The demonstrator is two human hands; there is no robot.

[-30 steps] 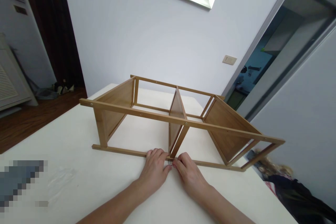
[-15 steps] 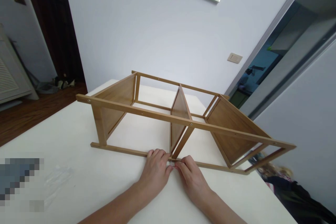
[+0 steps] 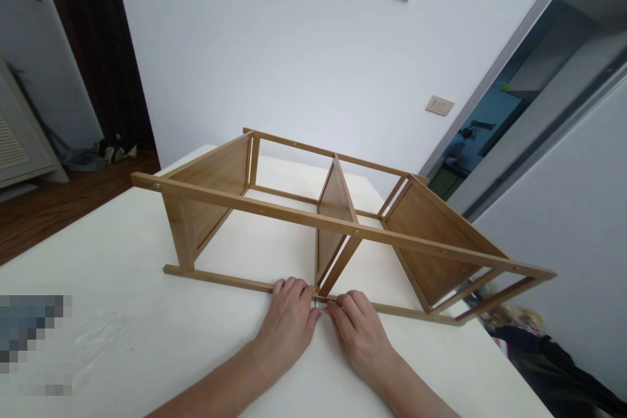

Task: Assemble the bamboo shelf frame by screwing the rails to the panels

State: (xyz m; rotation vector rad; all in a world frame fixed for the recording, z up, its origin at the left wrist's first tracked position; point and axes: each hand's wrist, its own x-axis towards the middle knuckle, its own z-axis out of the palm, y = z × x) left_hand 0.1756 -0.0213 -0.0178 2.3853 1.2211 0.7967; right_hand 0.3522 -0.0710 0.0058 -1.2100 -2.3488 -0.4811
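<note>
A wooden shelf frame (image 3: 264,210) lies on its side on the white table (image 3: 206,353), with a panel at each end and a middle panel (image 3: 336,192). My left hand (image 3: 289,313) wraps its fingers over the near lower rail (image 3: 225,281), just left of the middle panel's joint. At that joint a small, thin silver metal piece (image 3: 317,304) shows between my hands. My right hand (image 3: 360,323) is closed in a pinch at the piece's right side, against the rail. My fingertips partly hide the piece, so its full shape cannot be made out.
Clear crumpled plastic (image 3: 100,339) lies on the table at the left, near a blurred-out dark patch (image 3: 29,326). A wall with a light switch (image 3: 439,105) stands behind. Dark cloth (image 3: 548,359) is beyond the table's right edge.
The view has shifted slightly. Both hands stay at the same joint, and the right fingers keep their pinch with barely any movement.
</note>
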